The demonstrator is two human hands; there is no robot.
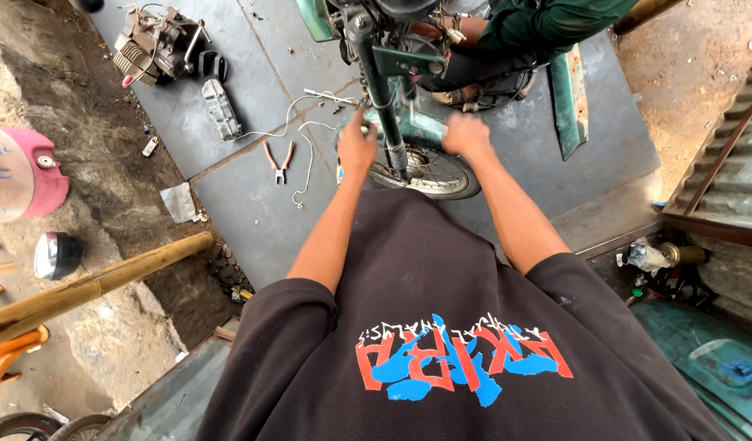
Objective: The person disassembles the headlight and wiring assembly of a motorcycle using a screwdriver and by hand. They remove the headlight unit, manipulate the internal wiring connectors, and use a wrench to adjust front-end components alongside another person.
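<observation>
**Both hands working at the front wheel**

The left hand [357, 147] and right hand [466, 135] are closing on the green front mudguard [421, 129] above the front wheel [429, 173], either side of the fork [381, 90] — how tightly, I cannot tell. The guard is likely stiff, light sheet, sharp-edged; its sides look safest to grip. Pliers [278, 161] and a white wire [306, 139] are lying just left; a seated person [531, 24] is crowding the far side.

1. Daylight is even and soft; the grey floor [253, 204] at centre reads clearly, without glare.
2. Shadows are faint and short.
3. Sunlit dirt at 1 o'clock looks brightest.
4. Wide-lens distortion bends the bamboo pole [90, 286] at 8 o'clock.
5. The black shirt [441, 327] at 6 o'clock is sharp.
</observation>
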